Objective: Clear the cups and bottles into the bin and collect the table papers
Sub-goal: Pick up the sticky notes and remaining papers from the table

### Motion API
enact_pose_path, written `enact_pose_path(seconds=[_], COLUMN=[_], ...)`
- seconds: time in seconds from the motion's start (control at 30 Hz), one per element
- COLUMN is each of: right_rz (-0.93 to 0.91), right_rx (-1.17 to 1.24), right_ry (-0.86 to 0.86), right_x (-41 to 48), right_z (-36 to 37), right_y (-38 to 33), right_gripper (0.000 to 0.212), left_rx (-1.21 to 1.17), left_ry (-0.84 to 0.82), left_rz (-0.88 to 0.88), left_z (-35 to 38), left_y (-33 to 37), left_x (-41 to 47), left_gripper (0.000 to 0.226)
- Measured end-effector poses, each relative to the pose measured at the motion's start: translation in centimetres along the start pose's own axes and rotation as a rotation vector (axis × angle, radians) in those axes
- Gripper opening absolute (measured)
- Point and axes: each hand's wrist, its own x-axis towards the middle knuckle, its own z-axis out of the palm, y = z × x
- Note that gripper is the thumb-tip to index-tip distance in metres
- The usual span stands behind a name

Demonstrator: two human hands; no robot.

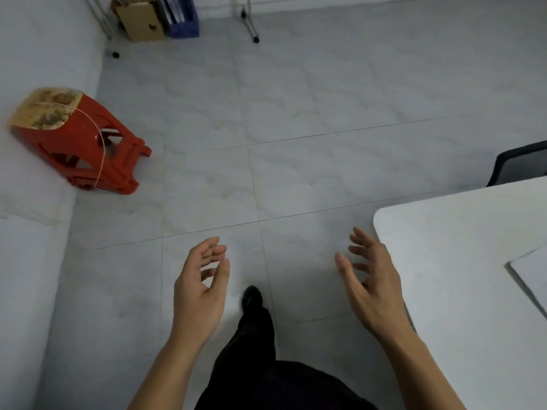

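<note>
Both hands are empty: the left hand (201, 279) hangs loosely curled at six o'clock over the floor, the right hand (370, 279) spread wide just beside the table (444, 247) corner. A sheet of paper (532, 279) lies on the table at four o'clock; no cups, bottles or bin show. Best to turn right and slide the sheet to the edge before pinching it.

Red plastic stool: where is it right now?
Head view, far left: the red plastic stool stands on the tiled floor against the white wall, a fan on its seat.
</note>
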Motion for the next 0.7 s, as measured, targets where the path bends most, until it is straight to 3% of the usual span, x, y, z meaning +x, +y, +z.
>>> enact_pose_path(seconds=[0.27,0.5,0.7], right_rz=[0.163,0.345,0.441], right_rx=[0.094,0.184,0.246], right_ry=[0.387,0.667,0.787], right_x=[15.3,28.2,40.4], right_z=[-0.9,-2.7,-8.2], right_y=[-3.2,1.2,2.6], right_gripper=[0.054,0.055,0.055], left_rx=[0.067,0.140,0.122], left_ry=[-0.328,-0.638,-0.752], left_rz=[0.200,0.271,0.304], left_z=[8.1,23.4,33.7], left_y=[11.6,16.8,24.2], left_x=[24.5,37.3,47.3], left_gripper=[0.031,0.036,0.036])
